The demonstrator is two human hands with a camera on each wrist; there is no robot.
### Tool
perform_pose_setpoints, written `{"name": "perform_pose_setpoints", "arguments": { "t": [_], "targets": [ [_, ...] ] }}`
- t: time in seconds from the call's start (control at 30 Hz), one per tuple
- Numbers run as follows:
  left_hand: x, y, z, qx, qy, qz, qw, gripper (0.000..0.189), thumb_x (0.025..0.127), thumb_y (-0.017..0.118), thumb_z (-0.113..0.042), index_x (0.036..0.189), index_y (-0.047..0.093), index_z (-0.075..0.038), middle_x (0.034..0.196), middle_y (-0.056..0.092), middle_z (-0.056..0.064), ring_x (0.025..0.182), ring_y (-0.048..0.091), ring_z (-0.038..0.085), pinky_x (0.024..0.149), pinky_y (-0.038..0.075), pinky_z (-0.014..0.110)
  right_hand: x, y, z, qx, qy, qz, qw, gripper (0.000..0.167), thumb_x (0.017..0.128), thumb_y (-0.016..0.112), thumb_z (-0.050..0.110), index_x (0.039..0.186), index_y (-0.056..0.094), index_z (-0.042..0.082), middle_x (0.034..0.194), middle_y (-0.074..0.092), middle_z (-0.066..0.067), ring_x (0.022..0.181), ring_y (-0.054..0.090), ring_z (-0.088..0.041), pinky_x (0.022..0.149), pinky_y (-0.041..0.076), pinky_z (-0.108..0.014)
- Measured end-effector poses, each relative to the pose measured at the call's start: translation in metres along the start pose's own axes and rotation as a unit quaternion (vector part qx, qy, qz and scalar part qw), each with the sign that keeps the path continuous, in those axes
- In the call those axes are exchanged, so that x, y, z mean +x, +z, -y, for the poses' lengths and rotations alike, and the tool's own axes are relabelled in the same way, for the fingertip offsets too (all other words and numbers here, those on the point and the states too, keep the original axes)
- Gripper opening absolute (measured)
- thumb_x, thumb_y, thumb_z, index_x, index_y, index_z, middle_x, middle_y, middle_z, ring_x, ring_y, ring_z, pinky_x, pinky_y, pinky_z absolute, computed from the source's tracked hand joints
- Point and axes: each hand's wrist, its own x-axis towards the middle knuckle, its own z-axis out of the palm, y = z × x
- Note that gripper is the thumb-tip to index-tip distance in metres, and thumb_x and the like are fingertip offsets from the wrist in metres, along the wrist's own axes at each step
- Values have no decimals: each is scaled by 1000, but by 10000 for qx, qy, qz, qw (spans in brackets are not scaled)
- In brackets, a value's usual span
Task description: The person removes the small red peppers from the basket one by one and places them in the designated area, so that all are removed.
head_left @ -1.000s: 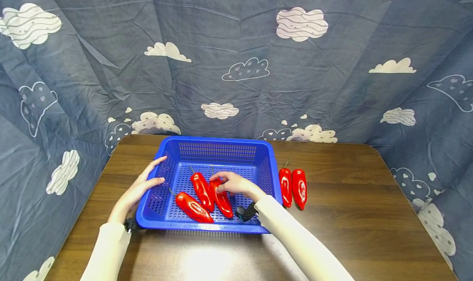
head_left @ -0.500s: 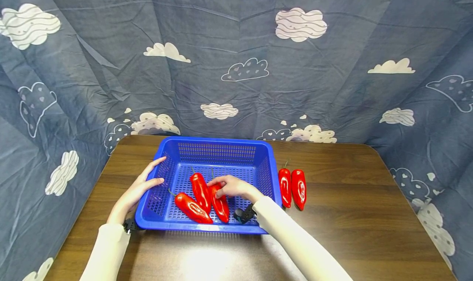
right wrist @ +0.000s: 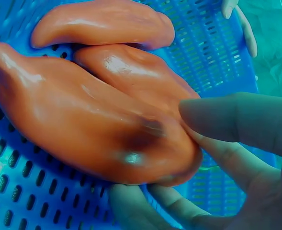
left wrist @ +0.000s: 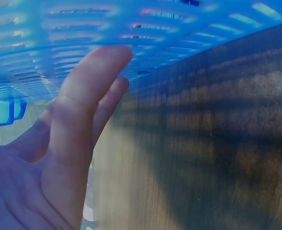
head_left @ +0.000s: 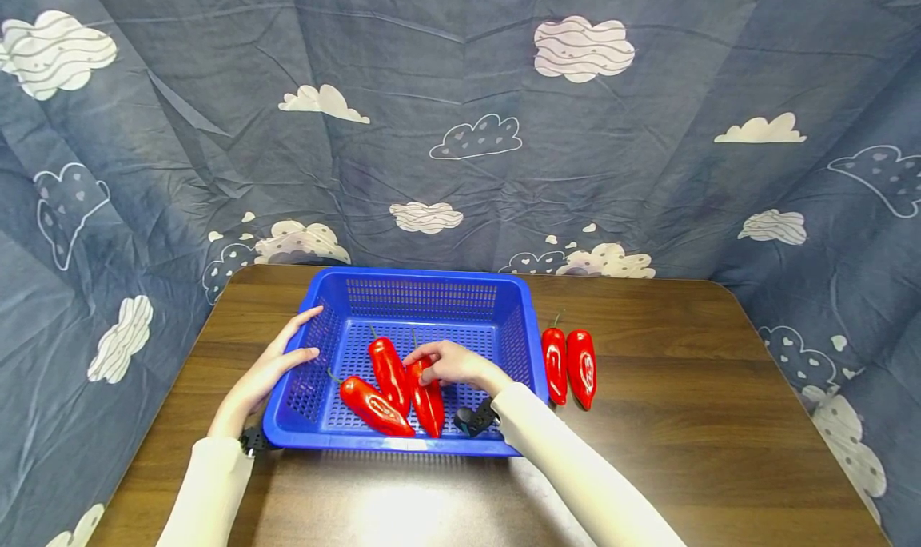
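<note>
A blue perforated plastic basket [head_left: 424,445] stands on the table, three red peppers in it. My right hand [head_left: 456,365] grips the stem end of the rightmost one, a glossy long red pepper [head_left: 429,407]; thumb and fingers sit on either side of it in the right wrist view [right wrist: 73,110]. Against it lies a second red pepper [head_left: 389,371], and a third pepper [head_left: 374,407] slants at the front left. My left hand [head_left: 269,369] holds the basket's left wall, two digits over the rim; in the left wrist view other fingers [left wrist: 78,96] lie along the wall's outside.
Two more red peppers, one with a green stem [head_left: 555,367] and one without a visible stem [head_left: 582,369], lie side by side right of the basket. The wooden table [head_left: 691,419] extends further right. A blue-grey cloud-print curtain [head_left: 475,203] hangs behind.
My right hand has shifted slightly left with the held pepper, whose tip swung left and toward the front edge. The middle pepper moved slightly left. My left hand stays in place.
</note>
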Motion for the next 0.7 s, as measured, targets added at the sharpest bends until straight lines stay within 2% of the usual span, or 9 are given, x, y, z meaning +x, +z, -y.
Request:
{"name": "perform_pose_setpoints", "arguments": {
  "t": [0.3,0.7],
  "targets": [
    [0,1,0,-35,4,-7,10000,62,98,47,-10,152,19,-25,148,19,25,114,44,44,79,51,50,1,-1,1,620,-321,-268,9972,46,75,58,-10,120,59,-5,89,53,-9,72,54,-14,62,51,-31],
    [0,0,0,-63,-61,-34,10000,63,98,48,-11,152,19,-25,149,17,25,115,44,46,79,51,52,-4,-10,9,1002,-819,-531,9902,43,76,54,-12,118,59,-5,97,48,-14,76,57,-18,66,55,-37]
  ]
}}
